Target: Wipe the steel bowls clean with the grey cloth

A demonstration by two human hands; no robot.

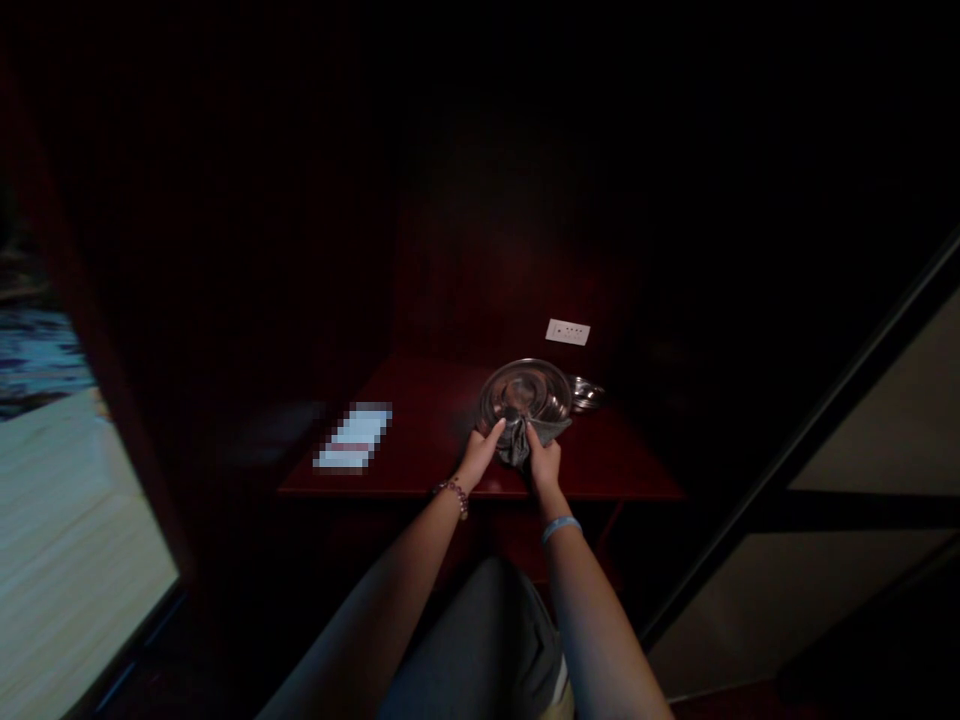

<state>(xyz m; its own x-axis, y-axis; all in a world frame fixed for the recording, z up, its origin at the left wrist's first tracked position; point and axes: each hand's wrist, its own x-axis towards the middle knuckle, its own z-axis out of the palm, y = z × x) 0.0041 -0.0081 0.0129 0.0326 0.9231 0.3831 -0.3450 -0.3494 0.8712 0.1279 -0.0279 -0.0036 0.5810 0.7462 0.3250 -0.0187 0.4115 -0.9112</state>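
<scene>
A shiny round metal bowl (559, 385) is tilted toward me above the red table, its inside facing up. My left hand (478, 457) is closed on its near left rim, thumb on top and fingers hidden underneath. A grey cloth (516, 448) is bunched over the near rim between my hands, one corner spreading right. My right hand (545, 460) is closed on this cloth at the near right rim, with the thumb pointing inward. Behind the bowl, to the right, more metal dishes (587, 392) sit on the tabletop, partly covered by it.
The dark red tabletop (420, 450) ends in a straight front edge near my wrists. A pixelated whitish rectangle (354, 437) lies at its left. On the back wall is a white socket plate (568, 332). Dark panels rise on both sides; a pale surface (75, 560) lies at far left.
</scene>
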